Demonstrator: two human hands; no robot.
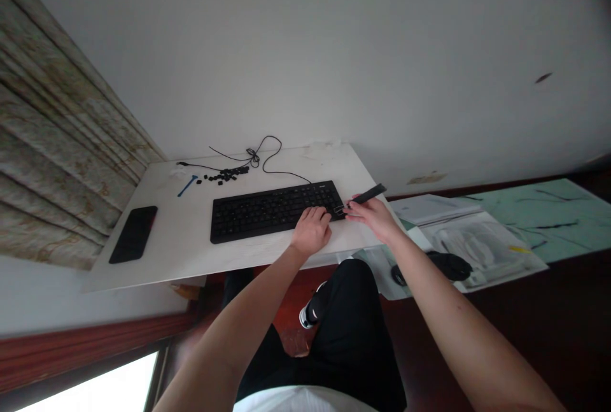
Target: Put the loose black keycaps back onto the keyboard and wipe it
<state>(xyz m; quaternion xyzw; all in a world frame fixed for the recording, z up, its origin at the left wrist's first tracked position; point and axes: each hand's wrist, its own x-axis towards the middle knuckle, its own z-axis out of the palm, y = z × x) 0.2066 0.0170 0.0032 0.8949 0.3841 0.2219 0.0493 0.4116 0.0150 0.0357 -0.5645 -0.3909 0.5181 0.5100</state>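
A black computer keyboard (277, 211) lies on the white desk (167, 259), with several loose black keycaps (224, 174) behind its left end. My left hand (311, 230) rests flat on the keyboard's right front part, gripping nothing. My right hand (375, 218) is shut on a black-handled keycap puller (368, 193). The tool's metal tip (338, 209) reaches the keyboard's right end. A blue plastic tool (187, 186) lies near the keycaps, apart from both hands.
A black smartphone (133, 234) lies at the desk's left, and a black cable (262, 157) loops along the back. Right of the desk are papers (482, 253) with dark objects on them and a green marbled sheet (539, 214). My black-clad legs lie below.
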